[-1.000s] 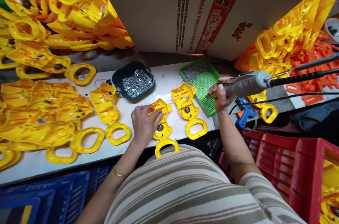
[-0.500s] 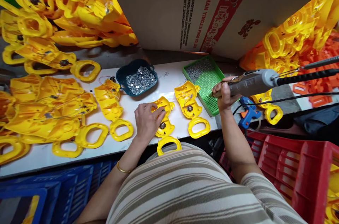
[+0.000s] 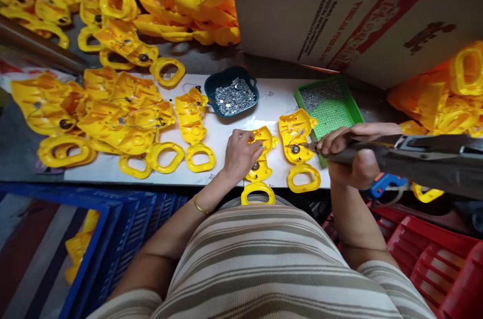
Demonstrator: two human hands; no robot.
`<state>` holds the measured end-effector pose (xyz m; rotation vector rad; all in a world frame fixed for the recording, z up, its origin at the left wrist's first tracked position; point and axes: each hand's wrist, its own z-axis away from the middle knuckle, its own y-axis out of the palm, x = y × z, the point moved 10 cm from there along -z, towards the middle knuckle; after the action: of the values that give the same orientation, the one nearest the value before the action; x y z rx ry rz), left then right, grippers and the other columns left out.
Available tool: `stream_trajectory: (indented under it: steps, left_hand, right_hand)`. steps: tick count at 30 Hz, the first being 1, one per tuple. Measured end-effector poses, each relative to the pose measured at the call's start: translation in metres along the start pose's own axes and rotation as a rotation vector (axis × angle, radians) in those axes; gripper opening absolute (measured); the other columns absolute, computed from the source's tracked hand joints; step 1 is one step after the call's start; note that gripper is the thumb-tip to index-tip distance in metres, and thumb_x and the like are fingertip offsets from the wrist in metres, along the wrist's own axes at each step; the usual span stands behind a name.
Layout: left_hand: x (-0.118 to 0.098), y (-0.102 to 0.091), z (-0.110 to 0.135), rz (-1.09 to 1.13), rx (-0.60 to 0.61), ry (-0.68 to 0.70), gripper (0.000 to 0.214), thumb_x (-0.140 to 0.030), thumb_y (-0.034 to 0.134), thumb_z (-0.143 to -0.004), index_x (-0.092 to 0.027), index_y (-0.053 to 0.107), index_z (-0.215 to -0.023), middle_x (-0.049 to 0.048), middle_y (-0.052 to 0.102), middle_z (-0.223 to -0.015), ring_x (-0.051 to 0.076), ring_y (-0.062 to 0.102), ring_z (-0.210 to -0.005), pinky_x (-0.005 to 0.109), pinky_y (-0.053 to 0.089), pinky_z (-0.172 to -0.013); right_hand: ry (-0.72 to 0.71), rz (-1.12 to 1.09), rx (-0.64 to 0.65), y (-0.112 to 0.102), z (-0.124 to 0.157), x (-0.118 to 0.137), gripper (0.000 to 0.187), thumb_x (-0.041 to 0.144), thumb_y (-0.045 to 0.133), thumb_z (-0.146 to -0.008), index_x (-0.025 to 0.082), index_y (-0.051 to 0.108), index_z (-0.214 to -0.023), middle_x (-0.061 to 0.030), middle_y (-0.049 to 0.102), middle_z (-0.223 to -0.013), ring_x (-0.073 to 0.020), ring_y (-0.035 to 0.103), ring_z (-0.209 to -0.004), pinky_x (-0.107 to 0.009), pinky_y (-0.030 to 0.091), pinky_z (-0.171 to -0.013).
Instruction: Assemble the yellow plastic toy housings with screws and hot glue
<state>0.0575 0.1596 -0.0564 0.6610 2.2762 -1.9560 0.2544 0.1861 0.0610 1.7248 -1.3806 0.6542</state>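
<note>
My left hand rests on a yellow plastic shell, thumb and fingertips pinched over its inner face. Whatever is between those fingertips is too small to make out. A round metal part and an oval ring handle show on that shell. My right hand is wrapped around a dark electric screwdriver, held almost level with its tip pointing left. The tip appears over or in front of a second yellow shell, which has wires and a round metal part inside; contact cannot be told.
A dark teal bowl holds small metal washers. Behind the right hand, a green tray contains small screws. A blue glue gun lies beneath the screwdriver. More yellow shells pile up at left; a cardboard box stands behind.
The view has swung left, so the table appears shifted right. My right hand has brought the screwdriver lower and closer to the right-hand shell. My left hand stays on the same shell.
</note>
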Motion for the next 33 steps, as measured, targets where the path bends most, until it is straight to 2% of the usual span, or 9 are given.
stream_trajectory:
  steps: [2, 4, 8, 11, 14, 20, 26, 33]
  left_hand:
    - [0.0, 0.002, 0.0, 0.02, 0.016, -0.005, 0.017, -0.031, 0.062, -0.089, -0.022, 0.076, -0.092, 0.0092, 0.06, -0.098, 0.024, 0.043, -0.097, 0.037, 0.042, -0.08]
    - [0.0, 0.003, -0.001, 0.034, 0.036, -0.011, 0.017, -0.032, 0.063, -0.088, -0.022, 0.076, -0.093, 0.0092, 0.059, -0.099, 0.025, 0.043, -0.099, 0.037, 0.042, -0.081]
    - [0.0, 0.003, -0.001, 0.036, 0.069, -0.026, 0.016, -0.033, 0.063, -0.089, -0.023, 0.075, -0.09, 0.0082, 0.059, -0.102, 0.025, 0.042, -0.1, 0.037, 0.041, -0.08]
    - [0.0, 0.002, -0.001, 0.038, 0.087, -0.04, 0.016, -0.034, 0.063, -0.089, -0.023, 0.074, -0.088, 0.0072, 0.059, -0.103, 0.025, 0.042, -0.1, 0.037, 0.04, -0.079]
    - [0.0, 0.004, -0.002, 0.046, 0.113, -0.05, 0.015, -0.034, 0.063, -0.088, -0.023, 0.074, -0.088, 0.0071, 0.058, -0.105, 0.025, 0.043, -0.102, 0.037, 0.039, -0.08]
    - [0.0, 0.003, -0.002, 0.036, 0.115, -0.056, 0.013, -0.033, 0.066, -0.086, -0.023, 0.073, -0.09, 0.0065, 0.059, -0.105, 0.025, 0.043, -0.103, 0.036, 0.039, -0.081]
    - [0.0, 0.004, -0.001, 0.029, 0.128, -0.062, 0.014, -0.035, 0.065, -0.087, -0.023, 0.073, -0.089, 0.0063, 0.059, -0.105, 0.026, 0.043, -0.103, 0.037, 0.04, -0.08]
    - [0.0, 0.005, -0.001, 0.041, 0.14, -0.064, 0.014, -0.034, 0.066, -0.087, -0.022, 0.073, -0.089, 0.0072, 0.059, -0.105, 0.026, 0.044, -0.104, 0.038, 0.04, -0.081]
  right_hand:
    - [-0.007, -0.09, 0.084, 0.028, 0.006, -0.004, 0.017, 0.036, 0.059, -0.084, 0.024, 0.061, -0.097, 0.0044, 0.048, -0.058, -0.0125, 0.048, -0.045, -0.027, 0.045, -0.042]
    - [0.0, -0.129, 0.155, 0.051, 0.012, -0.016, 0.018, 0.034, 0.058, -0.085, 0.026, 0.06, -0.102, 0.0044, 0.049, -0.059, -0.0129, 0.049, -0.046, -0.027, 0.046, -0.041]
    - [0.062, -0.154, 0.193, 0.07, 0.021, -0.048, 0.019, 0.038, 0.061, -0.085, 0.029, 0.057, -0.101, 0.0058, 0.046, -0.058, -0.0123, 0.047, -0.045, -0.027, 0.044, -0.04]
    - [0.125, -0.152, 0.221, 0.074, 0.029, -0.067, 0.017, 0.042, 0.059, -0.085, 0.027, 0.055, -0.09, 0.0068, 0.041, -0.056, -0.0107, 0.043, -0.042, -0.025, 0.041, -0.039]
    - [0.175, -0.134, 0.217, 0.072, 0.034, -0.078, 0.022, 0.046, 0.058, -0.086, 0.025, 0.052, -0.083, 0.0061, 0.041, -0.057, -0.0104, 0.043, -0.044, -0.026, 0.043, -0.042]
    - [0.164, -0.138, 0.199, 0.072, 0.035, -0.081, 0.018, 0.045, 0.058, -0.086, 0.027, 0.053, -0.088, 0.0067, 0.039, -0.055, -0.0117, 0.042, -0.044, -0.026, 0.039, -0.041]
    - [0.197, -0.134, 0.205, 0.075, 0.035, -0.082, 0.02, 0.047, 0.06, -0.084, 0.028, 0.053, -0.083, 0.0068, 0.038, -0.052, -0.0118, 0.04, -0.043, -0.027, 0.036, -0.039]
    - [0.228, -0.061, 0.202, 0.072, 0.035, -0.091, 0.025, 0.051, 0.058, -0.083, 0.028, 0.05, -0.081, 0.0063, 0.043, -0.053, -0.0124, 0.045, -0.042, -0.029, 0.042, -0.039]
